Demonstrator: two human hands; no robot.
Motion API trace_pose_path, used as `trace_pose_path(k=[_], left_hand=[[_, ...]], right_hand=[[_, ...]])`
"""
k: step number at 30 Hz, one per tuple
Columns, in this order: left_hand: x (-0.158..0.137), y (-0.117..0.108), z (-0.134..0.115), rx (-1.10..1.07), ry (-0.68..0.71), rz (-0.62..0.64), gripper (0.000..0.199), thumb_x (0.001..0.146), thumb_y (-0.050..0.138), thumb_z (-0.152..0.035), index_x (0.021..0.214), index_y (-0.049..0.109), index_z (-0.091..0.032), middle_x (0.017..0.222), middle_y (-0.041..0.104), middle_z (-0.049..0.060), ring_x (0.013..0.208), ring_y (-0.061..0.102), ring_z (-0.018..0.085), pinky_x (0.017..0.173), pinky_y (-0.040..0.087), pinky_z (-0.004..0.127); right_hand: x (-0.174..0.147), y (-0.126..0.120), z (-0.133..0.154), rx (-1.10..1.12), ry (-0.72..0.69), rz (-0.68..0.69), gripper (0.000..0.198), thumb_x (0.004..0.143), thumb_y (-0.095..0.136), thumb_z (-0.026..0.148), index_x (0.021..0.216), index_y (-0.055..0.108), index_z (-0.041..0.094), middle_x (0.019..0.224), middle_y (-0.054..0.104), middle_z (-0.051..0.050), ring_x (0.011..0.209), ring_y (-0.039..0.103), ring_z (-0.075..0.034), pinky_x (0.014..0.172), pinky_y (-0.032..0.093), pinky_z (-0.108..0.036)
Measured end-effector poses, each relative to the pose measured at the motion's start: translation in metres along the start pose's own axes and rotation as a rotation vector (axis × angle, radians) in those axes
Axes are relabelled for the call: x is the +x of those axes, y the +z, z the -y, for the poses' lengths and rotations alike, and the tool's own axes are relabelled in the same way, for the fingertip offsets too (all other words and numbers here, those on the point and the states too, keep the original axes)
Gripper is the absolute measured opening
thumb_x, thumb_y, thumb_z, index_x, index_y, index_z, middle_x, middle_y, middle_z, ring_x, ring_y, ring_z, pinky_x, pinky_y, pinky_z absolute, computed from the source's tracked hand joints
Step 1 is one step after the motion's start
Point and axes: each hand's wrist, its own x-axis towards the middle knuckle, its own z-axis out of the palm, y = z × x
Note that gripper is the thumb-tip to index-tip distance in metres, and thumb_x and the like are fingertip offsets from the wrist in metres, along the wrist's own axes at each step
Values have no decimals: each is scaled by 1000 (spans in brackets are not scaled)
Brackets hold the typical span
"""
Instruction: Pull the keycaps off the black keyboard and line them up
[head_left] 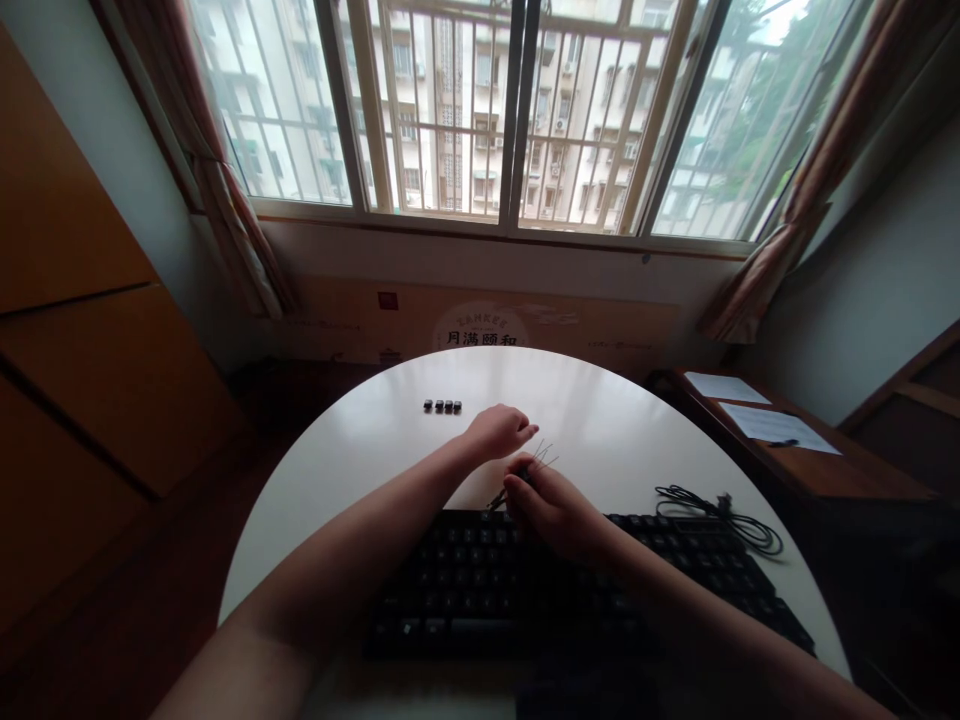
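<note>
My right hand (551,500) is closed around a wire keycap puller (544,455). Thin metal wires stick out past the fingers, and a dark end shows below the thumb. Just beyond it, my left hand (501,430) is curled shut with the fingers turned away; whatever it may hold is hidden. Both hands are above the far edge of a black keyboard (465,580), and the forearms cover parts of it. Several black keycaps (443,407) stand in a short row on the white table, to the left of and beyond my left hand.
The round white table (322,480) carries everything. A coiled black cable (750,525) lies over the keyboard's far right part. At right, a brown wooden surface (847,475) holds paper sheets (780,428) and a dark pen (784,443). A barred window is ahead.
</note>
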Motion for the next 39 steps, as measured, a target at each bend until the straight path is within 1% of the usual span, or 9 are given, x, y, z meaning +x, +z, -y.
trace_pose_path(k=[5,10,13,18,21,28,33,36,39], left_hand=[[0,5,2,99,103,73,41,90,47,-48,71,72,-21,71,69,7,67,60,19,57,35,28],[0,10,-1,120,227,147,37,88,52,-45,68,70,-21,68,67,6,65,60,19,56,35,27],[-1,9,-1,115,245,160,37,89,51,-45,67,69,-20,68,67,6,65,60,19,56,35,28],[-1,9,0,103,242,187,42,90,49,-49,65,67,-20,65,66,5,62,59,18,56,35,28],[-1,10,0,104,246,175,42,90,49,-48,63,66,-20,65,65,5,63,58,18,55,34,28],[-4,7,-4,127,228,181,43,90,49,-48,63,65,-19,63,64,4,62,57,16,53,32,26],[-6,-3,-9,117,217,239,30,85,55,-41,68,68,-20,67,66,4,61,57,16,55,36,26],[-7,-4,-11,118,192,262,27,86,53,-37,72,69,-20,73,69,5,64,59,17,59,40,27],[-5,-4,-10,23,171,230,36,92,44,-40,78,69,-19,77,69,6,71,60,19,64,43,28]], right_hand=[[11,3,-20,50,34,-59,29,97,43,50,93,42,21,64,54,5,44,48,-10,39,35,-20],[9,3,-21,-33,25,-41,28,98,41,48,92,44,21,61,53,6,45,46,-10,44,37,-22],[7,3,-13,-166,8,-4,24,99,40,42,89,45,21,63,52,4,49,46,-11,49,39,-23],[1,7,-2,-500,-137,28,10,96,48,30,90,48,21,79,59,-2,65,51,-16,60,39,-28],[-4,10,-3,-551,-200,39,9,96,48,29,90,47,22,79,59,-2,64,51,-17,60,38,-29],[-7,9,-7,-452,-220,-69,13,97,46,33,92,48,21,74,55,0,61,48,-16,60,38,-29],[-3,6,-13,-50,-155,-258,27,100,36,47,93,42,22,55,43,8,44,41,-12,47,35,-24],[-2,-7,-12,34,-107,-286,31,99,37,51,95,43,21,55,45,8,43,43,-11,45,37,-24],[-6,-32,-7,-67,-83,-323,32,97,41,53,94,46,21,56,47,6,43,42,-11,43,36,-23]])
